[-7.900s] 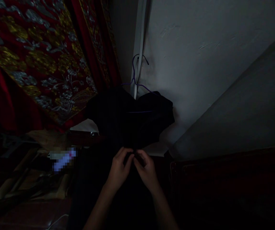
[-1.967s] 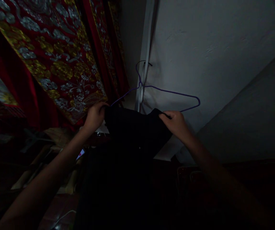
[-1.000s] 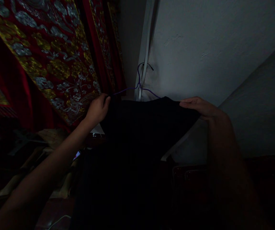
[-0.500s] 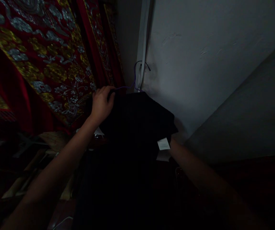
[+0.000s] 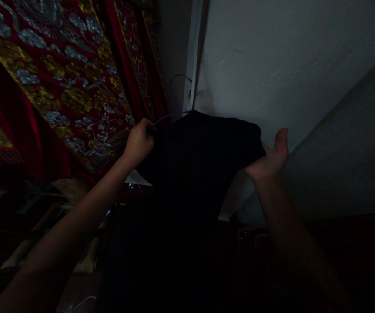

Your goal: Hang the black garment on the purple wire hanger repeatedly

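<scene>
A black short-sleeved garment (image 5: 203,152), which looks like a T-shirt, hangs on a thin purple clothes hanger (image 5: 166,116). The hanger's hook rises beside a pale vertical strip on the wall. My left hand (image 5: 138,140) is closed around the hanger's left arm and the garment's left shoulder. At the other side, my right hand (image 5: 269,161) is at the sleeve opening, its thumb stretched up and away. The sleeve covers its other fingers. Darkness hides most folds in the black cloth.
A red cloth with gold and silver embroidery (image 5: 76,87) hangs at the left. Behind the garment stands a pale wall (image 5: 256,56) with a darker lower part. Wooden pieces (image 5: 89,256) and a white cord (image 5: 83,302) lie low on the left.
My right hand has come up from beneath the garment to its right sleeve, which is now raised and spread outward. The white label is out of sight. The hanger's hook has shifted left.
</scene>
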Demonstrator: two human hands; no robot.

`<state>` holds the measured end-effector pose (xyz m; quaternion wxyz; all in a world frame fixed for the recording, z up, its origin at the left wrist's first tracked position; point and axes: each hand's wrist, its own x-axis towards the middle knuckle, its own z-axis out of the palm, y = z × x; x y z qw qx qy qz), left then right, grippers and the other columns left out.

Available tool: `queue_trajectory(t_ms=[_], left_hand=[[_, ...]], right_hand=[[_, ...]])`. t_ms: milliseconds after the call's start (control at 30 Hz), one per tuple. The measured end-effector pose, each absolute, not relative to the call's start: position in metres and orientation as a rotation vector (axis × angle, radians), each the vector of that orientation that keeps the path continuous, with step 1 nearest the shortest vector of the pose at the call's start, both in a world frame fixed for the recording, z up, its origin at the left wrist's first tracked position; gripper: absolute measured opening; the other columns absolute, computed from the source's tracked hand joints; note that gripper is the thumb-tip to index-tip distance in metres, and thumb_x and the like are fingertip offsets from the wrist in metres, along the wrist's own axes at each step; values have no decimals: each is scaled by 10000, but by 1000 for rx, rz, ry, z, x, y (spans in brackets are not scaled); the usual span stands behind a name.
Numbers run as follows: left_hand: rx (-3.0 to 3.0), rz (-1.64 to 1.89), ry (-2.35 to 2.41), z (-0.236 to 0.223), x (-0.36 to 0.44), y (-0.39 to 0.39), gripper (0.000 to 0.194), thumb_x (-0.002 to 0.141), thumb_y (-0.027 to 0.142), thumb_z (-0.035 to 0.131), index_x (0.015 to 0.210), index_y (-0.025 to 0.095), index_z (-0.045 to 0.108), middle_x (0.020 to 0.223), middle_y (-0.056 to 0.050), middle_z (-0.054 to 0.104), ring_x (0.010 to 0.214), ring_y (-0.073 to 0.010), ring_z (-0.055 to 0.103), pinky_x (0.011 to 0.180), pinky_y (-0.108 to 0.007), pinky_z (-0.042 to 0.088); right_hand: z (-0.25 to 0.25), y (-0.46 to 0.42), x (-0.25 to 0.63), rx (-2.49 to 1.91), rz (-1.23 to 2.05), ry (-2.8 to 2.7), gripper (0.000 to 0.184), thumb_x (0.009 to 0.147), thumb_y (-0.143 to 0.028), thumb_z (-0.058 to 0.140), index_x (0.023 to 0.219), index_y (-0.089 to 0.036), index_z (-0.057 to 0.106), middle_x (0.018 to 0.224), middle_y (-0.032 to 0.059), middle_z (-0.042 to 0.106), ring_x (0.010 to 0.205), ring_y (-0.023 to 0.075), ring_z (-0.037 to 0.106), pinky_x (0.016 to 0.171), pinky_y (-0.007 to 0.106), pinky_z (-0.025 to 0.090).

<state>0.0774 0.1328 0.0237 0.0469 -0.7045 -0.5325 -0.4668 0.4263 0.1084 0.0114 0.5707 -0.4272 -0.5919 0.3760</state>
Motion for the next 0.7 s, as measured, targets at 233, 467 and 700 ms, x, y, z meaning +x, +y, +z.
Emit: queue_trajectory(t_ms=[233,467,700], left_hand=[[-2299,-1757,-1556,26,77,135,133,781,116,595,899,176,578,870,-33,660,827,-184,616,798,-309,491],[-2822,-1904,-1189,21,76,88,192,899,365,688,937,182,645,1054,-90,735,993,-214,680,935,-359,512],[-3297,-1859,-969,31,96,35,376,844,338,788,511,221,659,904,-56,768,1126,-270,690,1203,-513,348]], right_hand=[[20,72,370,-683,1214,-1714,928,831,-914,221,957,-184,781,938,111,746,1006,292,710,873,437,546],[-52,93,358,-882,728,-2220,525,853,-414,729,1323,-199,635,1313,150,669,1214,296,640,1044,494,510],[-73,100,307,-866,-39,-2276,1119,721,-341,793,1610,-179,134,1647,213,233,1545,395,194,1224,617,257]])
